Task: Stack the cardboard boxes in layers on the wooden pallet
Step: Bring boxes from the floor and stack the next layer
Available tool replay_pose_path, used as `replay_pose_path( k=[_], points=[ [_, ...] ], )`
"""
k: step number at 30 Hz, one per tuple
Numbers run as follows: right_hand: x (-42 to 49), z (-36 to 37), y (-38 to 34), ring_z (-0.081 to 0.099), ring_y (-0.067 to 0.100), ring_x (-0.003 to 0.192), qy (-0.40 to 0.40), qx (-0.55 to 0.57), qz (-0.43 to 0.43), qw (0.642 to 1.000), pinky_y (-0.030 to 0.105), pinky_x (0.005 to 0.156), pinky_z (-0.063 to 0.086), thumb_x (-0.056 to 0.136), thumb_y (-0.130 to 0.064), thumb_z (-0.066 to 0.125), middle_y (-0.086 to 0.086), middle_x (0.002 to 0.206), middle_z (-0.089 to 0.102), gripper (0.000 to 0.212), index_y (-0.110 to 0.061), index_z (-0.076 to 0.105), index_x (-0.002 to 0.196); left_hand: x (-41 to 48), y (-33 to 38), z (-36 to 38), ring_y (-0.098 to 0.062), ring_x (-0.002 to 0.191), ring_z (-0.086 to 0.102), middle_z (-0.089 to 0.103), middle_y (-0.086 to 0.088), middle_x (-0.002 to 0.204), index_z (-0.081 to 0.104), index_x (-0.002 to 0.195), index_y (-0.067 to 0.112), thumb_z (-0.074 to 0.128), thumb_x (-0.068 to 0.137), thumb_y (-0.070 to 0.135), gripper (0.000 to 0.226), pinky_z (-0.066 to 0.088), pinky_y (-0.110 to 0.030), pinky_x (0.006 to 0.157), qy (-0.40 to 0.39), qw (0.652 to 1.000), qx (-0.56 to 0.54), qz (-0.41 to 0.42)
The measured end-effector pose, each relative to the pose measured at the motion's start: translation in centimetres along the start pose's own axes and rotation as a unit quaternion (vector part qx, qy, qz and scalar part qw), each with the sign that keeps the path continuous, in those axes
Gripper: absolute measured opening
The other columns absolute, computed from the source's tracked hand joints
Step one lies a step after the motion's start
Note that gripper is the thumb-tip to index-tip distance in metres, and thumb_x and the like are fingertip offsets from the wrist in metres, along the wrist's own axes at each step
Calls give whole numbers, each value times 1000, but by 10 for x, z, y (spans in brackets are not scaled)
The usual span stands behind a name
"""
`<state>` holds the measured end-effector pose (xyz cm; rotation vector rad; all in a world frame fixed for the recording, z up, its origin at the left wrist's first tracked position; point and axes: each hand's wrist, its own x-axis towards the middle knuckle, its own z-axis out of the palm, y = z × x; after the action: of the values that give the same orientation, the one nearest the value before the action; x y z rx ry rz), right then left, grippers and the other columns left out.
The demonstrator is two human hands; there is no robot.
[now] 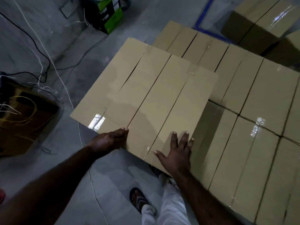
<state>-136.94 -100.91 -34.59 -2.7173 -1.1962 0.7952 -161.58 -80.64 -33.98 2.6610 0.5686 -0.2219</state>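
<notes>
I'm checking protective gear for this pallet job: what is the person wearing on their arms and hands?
Nothing that shows. The left hand and the right hand are bare, without gloves or visible rings. The left forearm and the right forearm are bare as far as the frame reaches: no sleeve, watch or wristband. Fingernails are short.

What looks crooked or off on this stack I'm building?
The leftmost upper cardboard box has top flaps gaping along its seam. Both upper boxes, touched by your left hand and right hand, seem to overhang the near edge of the bottom layer.
</notes>
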Motion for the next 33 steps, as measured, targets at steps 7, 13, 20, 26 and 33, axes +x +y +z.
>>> replay_pose_path(
  k=[7,13,20,26,33],
  points=[
    [3,4,3,-4,58,145,21,-20,-13,999,63,117,11,71,-93,27,31,162,-2,117,-17,18,160,-4,10,-12,-11,124,52,57,-3,139,65,127,3,97,47,2,86,42,-14,95,8,1000,-30,-3],
    [3,5,2,-9,56,145,20,-21,-19,999,62,118,7,71,-93,26,30,163,-4,117,-19,16,160,-3,13,-16,-23,114,65,63,-11,133,71,116,0,98,48,3,73,49,-21,88,41,999,6,15],
    [3,5,5,-19,53,145,9,-23,-28,999,60,119,2,70,-93,23,26,163,-13,118,-20,7,161,-2,11,-10,-24,115,65,63,-13,133,76,105,2,97,51,5,58,49,-29,92,50,998,34,27],
    [8,-14,-1,-10,45,150,-10,-92,-37,995,66,114,-6,78,-88,31,23,165,-1,108,-20,14,159,4,7,-19,-26,105,69,61,-6,131,72,98,13,78,74,21,26,61,-39,69,-19,999,-23,30],
    [125,-96,-28,45,31,133,82,-69,-98,989,53,117,21,95,-52,48,12,137,57,57,-15,53,137,45,39,-10,-40,113,59,60,-20,126,67,110,4,45,83,44,53,51,-47,90,111,971,-45,-206]
  ],
)
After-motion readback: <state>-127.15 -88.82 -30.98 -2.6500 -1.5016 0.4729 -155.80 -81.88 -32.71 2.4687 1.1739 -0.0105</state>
